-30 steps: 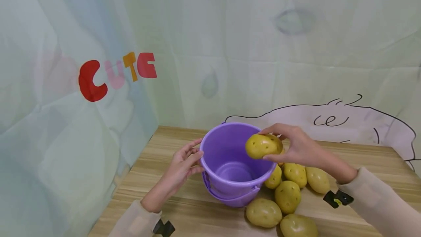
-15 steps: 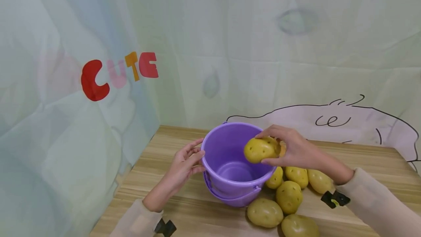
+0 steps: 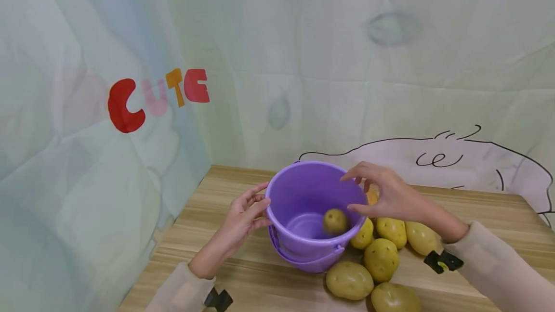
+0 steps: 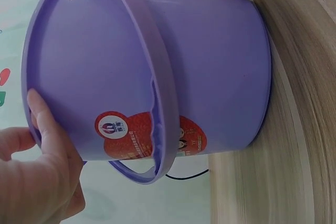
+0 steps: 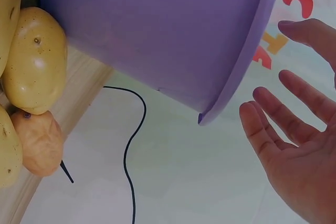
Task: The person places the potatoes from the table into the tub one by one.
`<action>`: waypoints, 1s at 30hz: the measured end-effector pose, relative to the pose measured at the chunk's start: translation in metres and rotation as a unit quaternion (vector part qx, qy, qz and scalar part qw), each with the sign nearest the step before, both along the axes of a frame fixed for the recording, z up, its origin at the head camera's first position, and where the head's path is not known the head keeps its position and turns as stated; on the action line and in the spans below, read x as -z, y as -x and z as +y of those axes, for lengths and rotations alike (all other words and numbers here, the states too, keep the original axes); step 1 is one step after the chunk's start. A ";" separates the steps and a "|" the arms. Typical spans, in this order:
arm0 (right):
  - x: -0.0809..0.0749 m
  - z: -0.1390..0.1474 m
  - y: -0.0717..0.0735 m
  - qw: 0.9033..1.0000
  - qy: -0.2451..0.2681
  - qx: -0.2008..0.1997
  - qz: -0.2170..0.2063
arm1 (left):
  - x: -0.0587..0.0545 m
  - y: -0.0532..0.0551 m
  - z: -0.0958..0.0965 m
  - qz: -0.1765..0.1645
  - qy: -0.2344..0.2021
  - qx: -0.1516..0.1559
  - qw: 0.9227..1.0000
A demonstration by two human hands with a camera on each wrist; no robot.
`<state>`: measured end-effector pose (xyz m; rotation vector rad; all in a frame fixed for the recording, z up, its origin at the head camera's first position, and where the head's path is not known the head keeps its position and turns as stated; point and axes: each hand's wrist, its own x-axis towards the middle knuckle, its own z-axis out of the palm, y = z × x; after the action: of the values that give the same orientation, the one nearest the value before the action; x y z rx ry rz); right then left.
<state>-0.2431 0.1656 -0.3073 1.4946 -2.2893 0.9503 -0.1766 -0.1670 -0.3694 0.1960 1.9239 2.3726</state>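
Observation:
A purple bucket [image 3: 312,254] stands upright on the wooden table, its handle hanging down the near side. My left hand [image 3: 244,213] holds the bucket's left rim between thumb and fingers; the left wrist view shows this hand [image 4: 50,166] at the rim, near a red sticker [image 4: 131,135]. Inside the bucket, low on the right, is one slightly blurred yellow potato [image 3: 335,222]. Over the right rim my right hand [image 3: 388,191] hovers with fingers spread and nothing between them. The right wrist view shows the same hand [image 5: 294,135] apart from the bucket [image 5: 157,30].
Several potatoes [image 3: 381,259] lie on the table [image 3: 243,278] to the right and front of the bucket. Behind them sits a rounder orange-brown item [image 5: 38,142], mostly hidden in the head view. A printed cloth backdrop [image 3: 260,61] rises behind and to the left.
The right hand held a potato over the bucket and lowered it slightly; now its fingers have parted and the potato is down inside the bucket. The left hand stays on the rim.

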 end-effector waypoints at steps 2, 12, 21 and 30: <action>-0.001 0.001 0.000 1.000 0.008 -0.002 -0.004 | 0.000 0.000 0.000 0.001 -0.001 0.002 1.000; 0.002 0.008 -0.003 1.000 0.013 0.007 -0.004 | -0.002 -0.001 0.000 0.004 0.005 0.002 1.000; 0.005 0.016 -0.004 1.000 0.022 0.014 0.000 | -0.001 -0.001 0.001 0.002 0.004 -0.001 1.000; 0.009 0.029 -0.010 1.000 0.014 0.010 -0.009 | -0.001 0.000 0.002 -0.002 0.009 -0.004 1.000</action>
<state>-0.2330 0.1946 -0.3164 1.4542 -2.2903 0.9893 -0.1765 -0.1652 -0.3681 0.1827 1.9468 2.3595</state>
